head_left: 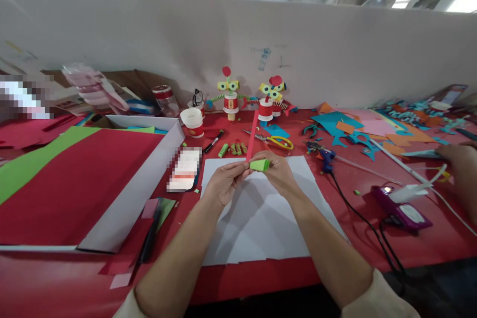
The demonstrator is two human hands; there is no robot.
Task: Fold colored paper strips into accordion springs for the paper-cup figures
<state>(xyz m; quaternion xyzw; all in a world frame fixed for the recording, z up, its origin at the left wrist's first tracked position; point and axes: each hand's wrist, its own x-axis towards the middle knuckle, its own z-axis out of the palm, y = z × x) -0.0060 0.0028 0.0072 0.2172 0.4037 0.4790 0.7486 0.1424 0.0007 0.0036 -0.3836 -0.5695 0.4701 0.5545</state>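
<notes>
Above the white paper sheets (261, 223), my left hand (226, 181) and my right hand (278, 171) meet in front of me. Between them is a green folded paper piece (260, 165), pinched on its right side by my right hand. A long red paper strip (252, 136) rises from the fingers of my left hand, pointing away from me. Just beyond the sheets lie several green folded paper pieces (237, 148). Some fingertips are hidden behind the paper and the other fingers.
Yellow-handled scissors (280, 143), a black marker (214, 141) and a phone (185, 169) lie nearby. Paper-cup figures (231, 103) stand at the back. A glue gun (328, 159) and purple power strip (404, 211) are right, near another person's hand (456, 159). An open box (149, 179) is left.
</notes>
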